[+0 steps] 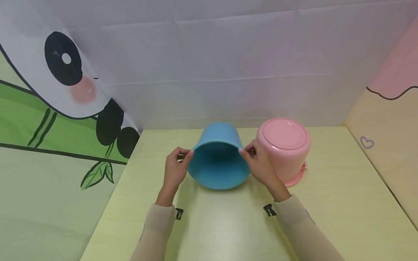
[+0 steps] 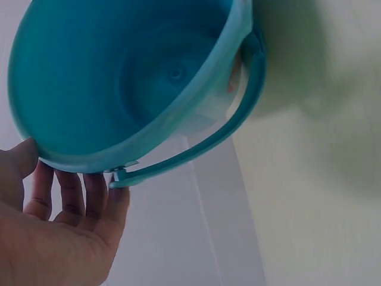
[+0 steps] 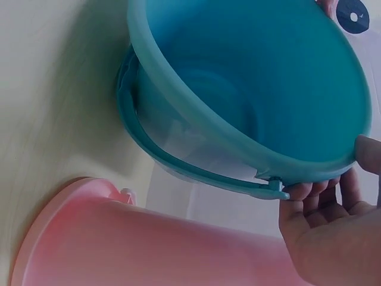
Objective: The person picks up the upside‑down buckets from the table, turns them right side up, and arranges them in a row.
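Note:
Between both hands a blue bucket (image 1: 218,168) is tilted, its mouth facing the person and its base toward the back wall. My left hand (image 1: 176,168) pinches the rim on the left, thumb inside and fingers behind. On the opposite side of the rim, my right hand (image 1: 260,163) grips in the same way. In the left wrist view the bucket's handle (image 2: 196,149) hangs down along the outside, its hinge beside the fingertips. The right wrist view shows the other handle hinge near the right fingers (image 3: 294,205). The bucket's inside holds nothing visible.
Upside down on the table (image 1: 215,224), a pink bucket (image 1: 284,145) stands just right of the blue one, close behind the right hand. A pale cloth wall (image 1: 228,65) rises at the table's back edge. Printed panels (image 1: 65,145) border the sides.

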The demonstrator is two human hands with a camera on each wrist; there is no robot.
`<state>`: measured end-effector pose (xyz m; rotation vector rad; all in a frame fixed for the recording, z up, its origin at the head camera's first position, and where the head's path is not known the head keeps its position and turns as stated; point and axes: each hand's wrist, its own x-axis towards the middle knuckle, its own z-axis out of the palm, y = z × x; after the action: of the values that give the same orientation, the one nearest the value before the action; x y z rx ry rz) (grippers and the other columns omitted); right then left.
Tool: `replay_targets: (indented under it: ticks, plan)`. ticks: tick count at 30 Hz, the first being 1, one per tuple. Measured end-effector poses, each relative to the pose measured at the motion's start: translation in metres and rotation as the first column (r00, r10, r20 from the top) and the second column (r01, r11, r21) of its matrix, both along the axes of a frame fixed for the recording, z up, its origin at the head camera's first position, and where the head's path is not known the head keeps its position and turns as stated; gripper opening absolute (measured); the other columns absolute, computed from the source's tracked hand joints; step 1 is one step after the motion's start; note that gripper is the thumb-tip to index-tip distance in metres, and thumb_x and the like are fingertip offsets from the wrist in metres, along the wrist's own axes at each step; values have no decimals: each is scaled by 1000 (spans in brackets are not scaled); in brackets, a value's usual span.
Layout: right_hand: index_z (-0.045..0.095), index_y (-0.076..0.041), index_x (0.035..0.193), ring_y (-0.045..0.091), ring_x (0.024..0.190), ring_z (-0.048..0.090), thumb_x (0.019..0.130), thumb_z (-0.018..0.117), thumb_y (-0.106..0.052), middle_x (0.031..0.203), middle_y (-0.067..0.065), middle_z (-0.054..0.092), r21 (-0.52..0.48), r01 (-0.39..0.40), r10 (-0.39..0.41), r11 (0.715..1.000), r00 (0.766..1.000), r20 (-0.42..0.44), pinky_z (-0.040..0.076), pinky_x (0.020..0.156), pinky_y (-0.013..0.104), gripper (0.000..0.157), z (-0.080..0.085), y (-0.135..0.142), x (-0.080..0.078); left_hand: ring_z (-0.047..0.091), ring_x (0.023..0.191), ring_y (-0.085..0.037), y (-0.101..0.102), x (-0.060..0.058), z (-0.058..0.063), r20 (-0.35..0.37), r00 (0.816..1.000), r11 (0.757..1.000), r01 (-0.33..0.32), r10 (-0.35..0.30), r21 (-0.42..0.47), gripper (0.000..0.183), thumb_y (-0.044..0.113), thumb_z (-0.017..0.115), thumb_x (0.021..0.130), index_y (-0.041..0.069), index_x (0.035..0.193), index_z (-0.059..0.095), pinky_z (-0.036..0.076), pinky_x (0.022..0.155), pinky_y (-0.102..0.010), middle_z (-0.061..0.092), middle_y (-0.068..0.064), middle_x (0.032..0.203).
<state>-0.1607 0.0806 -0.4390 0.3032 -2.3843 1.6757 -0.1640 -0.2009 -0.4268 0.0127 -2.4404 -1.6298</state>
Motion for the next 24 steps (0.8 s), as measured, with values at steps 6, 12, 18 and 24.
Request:
replay_targets:
  ticks: [6,12,18,24]
  plan:
    - [61,4,102,25,85,57,105,66,-7,95,17,62,-28,-8,9,1000,1000,11,48,77,29,12,-7,4,-7,66,105,-32,-2,-1,-11,11,1000,1000,-9,10,-19,20,18,69,105,-2,109,71,51,81,-28,70,-19,113]
    - [62,4,101,24,85,56,105,66,-8,94,16,62,-47,-15,16,999,1000,10,47,77,27,13,-14,9,-15,64,94,-21,-1,-4,-20,18,1000,1000,-19,19,-1,19,18,68,106,-1,106,71,51,76,-25,71,-15,108]
    - [59,5,102,24,83,52,107,62,-5,94,15,57,-73,-59,59,996,998,-6,44,76,25,11,-24,17,-22,61,83,-13,2,-8,-25,-18,1000,999,-17,18,33,17,14,71,104,-3,102,71,49,70,-24,70,-11,99]
    - [57,6,100,24,82,49,107,59,-2,94,15,53,-86,-100,99,991,995,-17,41,74,24,12,-23,23,-25,60,81,-11,7,-10,-26,-30,998,997,-52,54,61,19,14,72,102,-5,101,71,48,69,-22,69,-11,96]
